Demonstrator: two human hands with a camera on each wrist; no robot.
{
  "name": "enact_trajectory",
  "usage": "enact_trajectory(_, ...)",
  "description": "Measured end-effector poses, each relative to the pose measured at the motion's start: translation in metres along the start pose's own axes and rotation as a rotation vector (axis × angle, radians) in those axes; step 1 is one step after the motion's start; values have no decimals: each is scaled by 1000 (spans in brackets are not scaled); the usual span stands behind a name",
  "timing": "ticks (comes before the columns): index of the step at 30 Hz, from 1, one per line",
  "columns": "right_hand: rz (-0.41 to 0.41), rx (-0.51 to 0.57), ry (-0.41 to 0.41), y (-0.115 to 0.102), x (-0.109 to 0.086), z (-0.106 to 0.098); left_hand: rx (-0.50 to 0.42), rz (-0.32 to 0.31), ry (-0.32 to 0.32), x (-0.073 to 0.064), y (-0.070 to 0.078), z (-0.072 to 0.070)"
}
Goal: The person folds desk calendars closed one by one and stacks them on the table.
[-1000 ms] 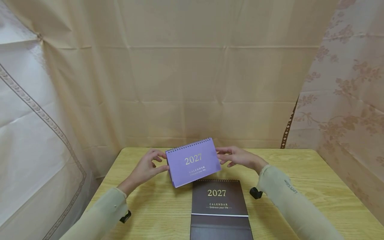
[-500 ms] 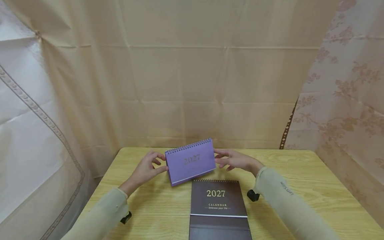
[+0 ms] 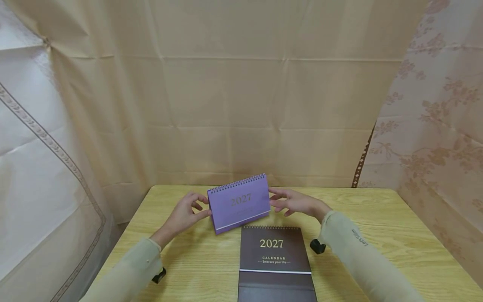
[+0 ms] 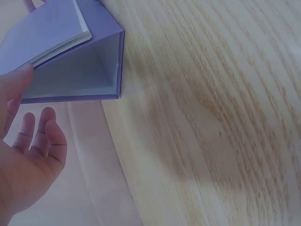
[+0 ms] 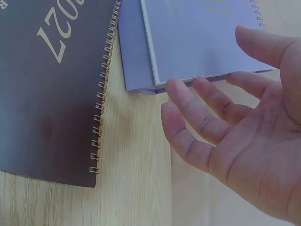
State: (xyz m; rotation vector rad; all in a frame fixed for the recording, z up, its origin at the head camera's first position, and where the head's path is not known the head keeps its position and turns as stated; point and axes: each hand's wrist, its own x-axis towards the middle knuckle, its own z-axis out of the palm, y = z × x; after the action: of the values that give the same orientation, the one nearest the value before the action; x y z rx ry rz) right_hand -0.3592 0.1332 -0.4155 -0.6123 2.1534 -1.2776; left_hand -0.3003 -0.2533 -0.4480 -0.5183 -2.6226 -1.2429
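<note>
A purple desk calendar [image 3: 239, 203] stands tent-like on the table, angled, its spiral binding along the top. My left hand [image 3: 185, 216] holds its left side; in the left wrist view the thumb [image 4: 19, 81] is at the page edge and the other fingers [image 4: 47, 132] are loosely bent by the back panel. At its right side my right hand [image 3: 299, 202] has its fingers extended, tips at or very near the edge, with the thumb [image 5: 258, 44] spread away. In front lies a dark brown desk calendar [image 3: 275, 251], cut off at the bottom of the head view.
The wooden table [image 3: 188, 268] reaches back to a beige curtain [image 3: 226, 105]. Patterned cloth [image 3: 445, 126] hangs on the right and white cloth [image 3: 37, 188] on the left. The brown calendar's spiral edge lies close to the purple calendar's base.
The purple calendar has come down and tipped back into a standing position, shifting slightly left. Both hands moved with it a little. During the last half second almost nothing moved.
</note>
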Motion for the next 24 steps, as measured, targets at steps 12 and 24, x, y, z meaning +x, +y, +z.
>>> enact_trajectory(12, 9, 11, -12, 8, 3, 1, 32, -26, -47, -5, 1, 4)
enact_trajectory(24, -6, 2, 72, 8, 4, 2, -4, -81, -208, -6, 2, -1)
